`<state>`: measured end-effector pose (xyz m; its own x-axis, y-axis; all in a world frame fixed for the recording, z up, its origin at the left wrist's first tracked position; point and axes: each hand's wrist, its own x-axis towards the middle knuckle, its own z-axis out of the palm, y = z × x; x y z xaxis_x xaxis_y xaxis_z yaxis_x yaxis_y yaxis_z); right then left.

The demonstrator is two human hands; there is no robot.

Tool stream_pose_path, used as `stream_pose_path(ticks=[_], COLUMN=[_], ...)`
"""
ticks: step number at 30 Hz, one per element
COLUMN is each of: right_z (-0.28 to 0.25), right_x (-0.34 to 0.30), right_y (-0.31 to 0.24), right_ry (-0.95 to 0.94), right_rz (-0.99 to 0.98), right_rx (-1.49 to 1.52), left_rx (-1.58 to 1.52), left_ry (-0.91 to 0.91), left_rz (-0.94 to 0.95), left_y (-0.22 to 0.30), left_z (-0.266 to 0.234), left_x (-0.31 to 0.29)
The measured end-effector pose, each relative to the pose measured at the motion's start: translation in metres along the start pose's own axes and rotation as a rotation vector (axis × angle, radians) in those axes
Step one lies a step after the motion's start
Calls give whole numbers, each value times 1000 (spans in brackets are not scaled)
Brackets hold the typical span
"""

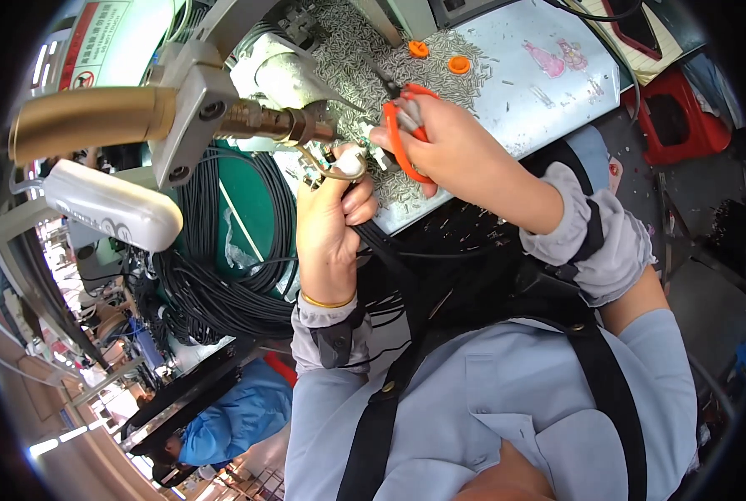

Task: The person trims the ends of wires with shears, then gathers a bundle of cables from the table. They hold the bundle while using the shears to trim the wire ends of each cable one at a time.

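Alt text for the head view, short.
Right hand holds orange-handled pliers near the left hand, which grips a small white piece. Many small metal pins litter the pale worktop; coiled black cable lies to the left.

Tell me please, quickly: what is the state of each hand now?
Left hand: closed, holding a black cable.
Right hand: closed, holding orange-handled long-nose pliers.
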<state>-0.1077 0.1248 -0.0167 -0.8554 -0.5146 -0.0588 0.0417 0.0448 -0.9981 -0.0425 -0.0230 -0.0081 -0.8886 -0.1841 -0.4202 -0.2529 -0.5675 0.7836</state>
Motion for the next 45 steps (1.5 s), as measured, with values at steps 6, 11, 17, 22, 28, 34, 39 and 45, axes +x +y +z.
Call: stream_pose_path(ticks=[6,11,17,22,28,34,39,45], right_z=[1,2,1,1,-2,-11,-8,-12], right_x=[12,10,9,9,0,-23,-31,-33], right_y=[-1,4,2,6,-4,-13,-19,-9], right_ry=[-92,-111,-129,-78,-154,-254,-324,-240], right_rz=[153,150,156,57,140,69,-77,-430], right_rx=[35,85,98,-14,168,263,74,-81], left_rx=[25,50,74,70,55,213,380,86], left_ry=[-42,-1,20,27,47,224,-20,-229], left_rz=[-43,-10,-4,25,27,357,294,86], left_y=[4,3,3,3,4,-21,-31,-25], left_z=[-3,-4,-4,0,6,17,17,5], left_x=[2,0,0,0,-16,-47,-66,-70])
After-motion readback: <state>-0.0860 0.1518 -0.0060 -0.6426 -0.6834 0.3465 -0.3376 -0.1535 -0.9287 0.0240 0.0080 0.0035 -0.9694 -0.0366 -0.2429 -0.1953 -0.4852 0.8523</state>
